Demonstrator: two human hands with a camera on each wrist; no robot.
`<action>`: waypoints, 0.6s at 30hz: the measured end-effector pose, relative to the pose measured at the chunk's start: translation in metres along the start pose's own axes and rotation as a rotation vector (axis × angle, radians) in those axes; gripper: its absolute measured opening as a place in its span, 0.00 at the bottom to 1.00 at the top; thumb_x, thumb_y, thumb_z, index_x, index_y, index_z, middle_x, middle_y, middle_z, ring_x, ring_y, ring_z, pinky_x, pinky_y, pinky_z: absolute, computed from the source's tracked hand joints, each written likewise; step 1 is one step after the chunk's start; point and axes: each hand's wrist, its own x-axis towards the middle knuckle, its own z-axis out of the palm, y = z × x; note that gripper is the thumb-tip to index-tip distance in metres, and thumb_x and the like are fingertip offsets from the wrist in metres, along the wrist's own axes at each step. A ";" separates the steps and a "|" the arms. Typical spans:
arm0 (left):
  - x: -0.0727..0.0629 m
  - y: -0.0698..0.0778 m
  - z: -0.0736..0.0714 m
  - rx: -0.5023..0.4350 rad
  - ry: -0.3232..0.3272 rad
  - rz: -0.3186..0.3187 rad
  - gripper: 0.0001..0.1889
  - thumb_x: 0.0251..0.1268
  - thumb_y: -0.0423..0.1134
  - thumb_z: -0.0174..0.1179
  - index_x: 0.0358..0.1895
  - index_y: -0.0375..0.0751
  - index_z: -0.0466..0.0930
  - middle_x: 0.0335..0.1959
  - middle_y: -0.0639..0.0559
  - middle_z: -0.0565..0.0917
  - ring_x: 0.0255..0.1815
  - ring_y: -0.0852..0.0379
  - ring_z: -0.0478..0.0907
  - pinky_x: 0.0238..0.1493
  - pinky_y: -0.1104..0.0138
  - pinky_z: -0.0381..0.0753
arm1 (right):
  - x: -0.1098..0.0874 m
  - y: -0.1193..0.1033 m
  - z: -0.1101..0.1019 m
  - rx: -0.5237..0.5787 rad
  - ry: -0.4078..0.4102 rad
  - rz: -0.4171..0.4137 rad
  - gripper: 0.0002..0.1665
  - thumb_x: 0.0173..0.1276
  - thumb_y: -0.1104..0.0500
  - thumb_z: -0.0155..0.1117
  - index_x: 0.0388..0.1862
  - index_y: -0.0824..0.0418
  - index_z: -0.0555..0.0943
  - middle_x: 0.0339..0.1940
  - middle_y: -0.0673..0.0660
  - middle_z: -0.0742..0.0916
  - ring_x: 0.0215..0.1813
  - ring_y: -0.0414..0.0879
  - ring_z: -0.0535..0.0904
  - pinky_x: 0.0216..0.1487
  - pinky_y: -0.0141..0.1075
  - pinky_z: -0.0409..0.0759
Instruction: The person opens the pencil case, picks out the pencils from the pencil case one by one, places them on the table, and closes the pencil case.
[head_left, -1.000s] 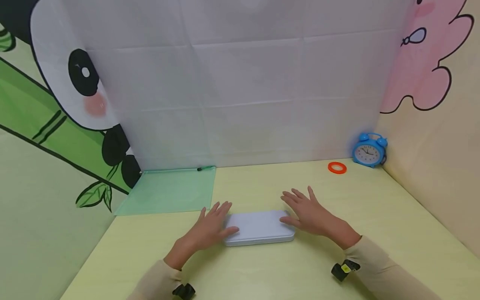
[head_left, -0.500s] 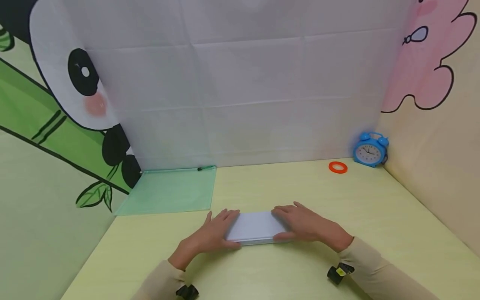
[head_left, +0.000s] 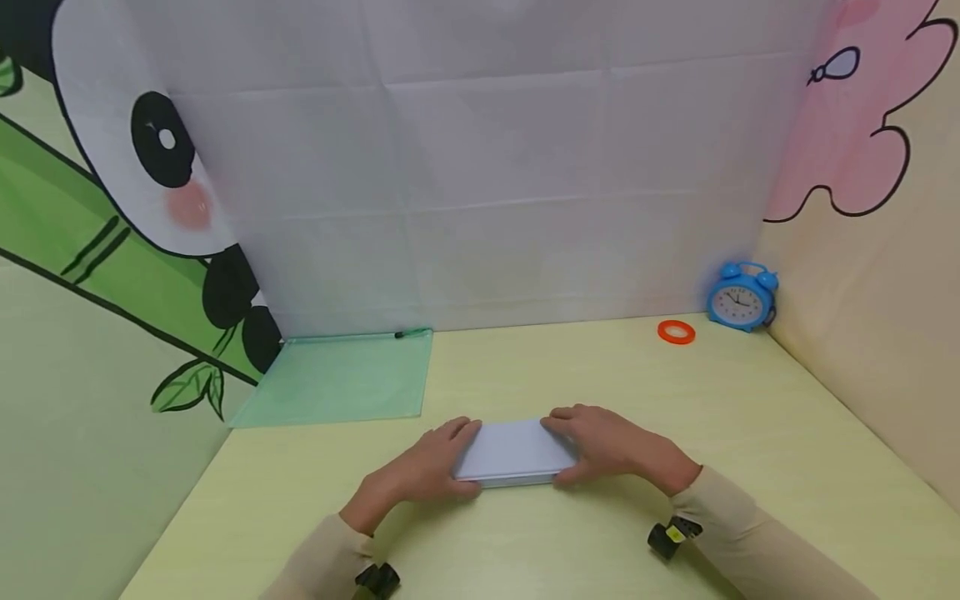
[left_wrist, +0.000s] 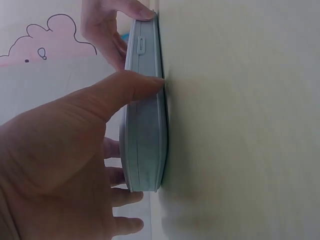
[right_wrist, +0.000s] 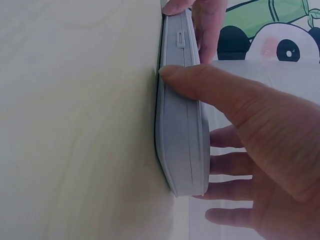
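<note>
A flat, pale grey case [head_left: 513, 450] with rounded corners lies at the middle of the table. My left hand [head_left: 429, 463] grips its left end, thumb along the near side and fingers over the far side. On the right end, my right hand [head_left: 606, 446] holds it in the same way. Seen from the left wrist, the case's side wall [left_wrist: 145, 135] shows a seam and a small clasp [left_wrist: 141, 45], with my thumb across it. The right wrist view shows my right thumb [right_wrist: 185, 81] pressed on the wall too. Both ends are partly covered by my hands in the head view.
A translucent green zip pouch [head_left: 345, 379] lies flat at the back left of the table [head_left: 540, 542]. Toward the back right are an orange-red ring [head_left: 677, 332] and a blue alarm clock [head_left: 741, 297]. A white cloth [head_left: 510, 167] hangs behind the table.
Both hands have come down and inward from over the case's ends to grip it, thumbs moving onto its near side. The case stays in about the same place.
</note>
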 end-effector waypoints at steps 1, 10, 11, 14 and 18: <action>0.001 0.001 -0.001 0.012 -0.003 0.004 0.46 0.61 0.54 0.69 0.76 0.34 0.57 0.73 0.38 0.62 0.72 0.39 0.62 0.67 0.43 0.64 | 0.001 0.000 0.000 0.002 -0.004 0.006 0.47 0.55 0.39 0.77 0.67 0.64 0.76 0.61 0.59 0.81 0.57 0.54 0.78 0.58 0.46 0.78; 0.004 0.003 -0.005 -0.083 -0.051 -0.025 0.48 0.60 0.49 0.69 0.76 0.30 0.54 0.74 0.37 0.60 0.74 0.44 0.59 0.70 0.50 0.64 | 0.004 -0.001 -0.002 0.065 -0.026 0.026 0.48 0.54 0.40 0.78 0.67 0.66 0.76 0.61 0.60 0.79 0.59 0.52 0.76 0.60 0.45 0.76; 0.004 0.002 -0.005 -0.090 -0.045 -0.023 0.48 0.60 0.49 0.70 0.76 0.31 0.55 0.74 0.37 0.61 0.73 0.44 0.60 0.69 0.50 0.65 | 0.005 0.000 -0.001 0.079 -0.029 0.032 0.48 0.54 0.40 0.78 0.68 0.66 0.75 0.62 0.59 0.79 0.59 0.52 0.76 0.60 0.45 0.76; 0.006 -0.002 -0.004 -0.098 -0.023 -0.008 0.48 0.57 0.50 0.72 0.76 0.34 0.58 0.72 0.39 0.64 0.70 0.46 0.64 0.66 0.50 0.69 | 0.005 0.001 -0.001 0.112 -0.034 0.045 0.48 0.54 0.40 0.78 0.68 0.66 0.75 0.63 0.59 0.78 0.60 0.52 0.76 0.61 0.45 0.76; 0.009 -0.005 -0.003 -0.103 -0.010 0.003 0.47 0.56 0.52 0.73 0.75 0.36 0.59 0.71 0.42 0.66 0.67 0.47 0.66 0.63 0.51 0.72 | 0.005 0.004 -0.001 0.123 -0.027 0.040 0.48 0.54 0.40 0.78 0.67 0.66 0.76 0.64 0.60 0.79 0.62 0.54 0.76 0.61 0.46 0.76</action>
